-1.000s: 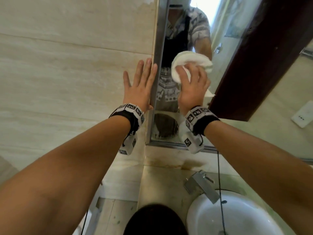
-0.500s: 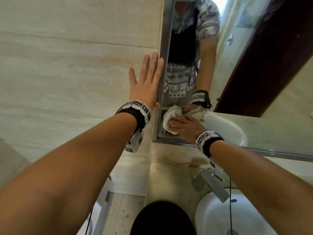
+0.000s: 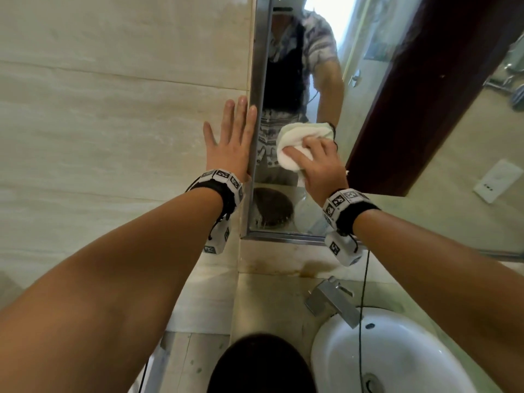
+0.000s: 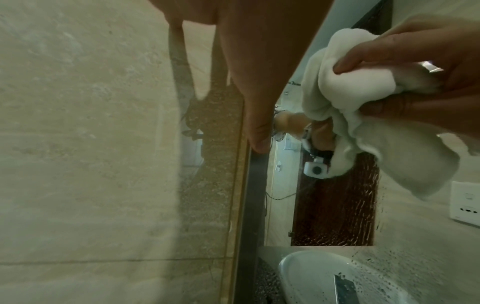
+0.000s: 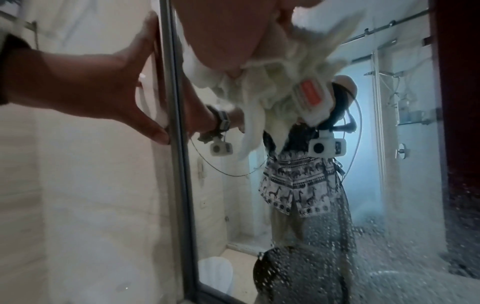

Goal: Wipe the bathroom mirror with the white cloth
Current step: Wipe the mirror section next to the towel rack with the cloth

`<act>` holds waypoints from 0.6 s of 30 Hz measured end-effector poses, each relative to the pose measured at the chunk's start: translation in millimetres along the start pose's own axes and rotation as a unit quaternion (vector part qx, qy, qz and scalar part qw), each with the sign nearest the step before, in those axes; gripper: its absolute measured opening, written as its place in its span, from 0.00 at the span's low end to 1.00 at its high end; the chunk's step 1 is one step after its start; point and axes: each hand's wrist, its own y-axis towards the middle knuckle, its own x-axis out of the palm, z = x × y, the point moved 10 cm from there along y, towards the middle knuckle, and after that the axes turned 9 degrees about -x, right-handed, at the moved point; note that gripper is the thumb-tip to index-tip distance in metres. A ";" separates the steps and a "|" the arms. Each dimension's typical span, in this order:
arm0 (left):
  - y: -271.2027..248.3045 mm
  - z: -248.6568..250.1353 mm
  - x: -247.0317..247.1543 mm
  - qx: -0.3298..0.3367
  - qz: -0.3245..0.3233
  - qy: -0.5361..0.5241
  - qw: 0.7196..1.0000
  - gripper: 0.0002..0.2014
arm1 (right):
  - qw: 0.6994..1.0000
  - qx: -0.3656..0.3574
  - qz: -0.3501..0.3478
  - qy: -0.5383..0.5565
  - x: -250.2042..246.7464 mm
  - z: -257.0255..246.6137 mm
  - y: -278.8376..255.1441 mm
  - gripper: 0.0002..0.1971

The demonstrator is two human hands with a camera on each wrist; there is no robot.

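The mirror point(image 3: 368, 137) hangs in a metal frame point(image 3: 256, 80) on the tiled wall. My right hand point(image 3: 320, 160) grips a bunched white cloth point(image 3: 295, 140) and presses it on the glass near the left edge, a little above the lower frame. In the left wrist view the right hand's fingers point(image 4: 376, 59) and thumb pinch the cloth point(image 4: 350, 98). My left hand point(image 3: 229, 137) lies flat and open on the wall tile, its side against the frame. Water droplets dot the lower glass point(image 5: 389, 236) below the cloth point(image 5: 272, 92).
A white basin point(image 3: 397, 358) with a metal faucet point(image 3: 331, 302) sits below the mirror on a stone counter point(image 3: 269, 302). A thin cable point(image 3: 364, 293) hangs from my right wrist over the basin. A dark round object point(image 3: 261, 364) lies at the bottom edge.
My right hand swept the cloth down to the mirror's lower edge, then back up to mid-height near the left frame. The left hand stayed flat on the wall.
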 end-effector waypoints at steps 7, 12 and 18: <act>-15.7 9.0 -21.4 -0.007 -0.001 -0.059 0.998 0.59 | 0.925 0.193 -0.061 0.321 -13.6 20.5 -3.4 0.22; -37.0 32.7 -59.2 0.103 -0.031 -0.246 0.963 0.54 | 0.774 0.353 -0.105 0.514 -21.8 17.7 -17.5 0.19; -52.8 34.2 -85.8 0.062 -0.168 -0.448 0.876 0.24 | 0.528 0.422 -0.105 0.729 -45.1 -32.8 -18.5 0.20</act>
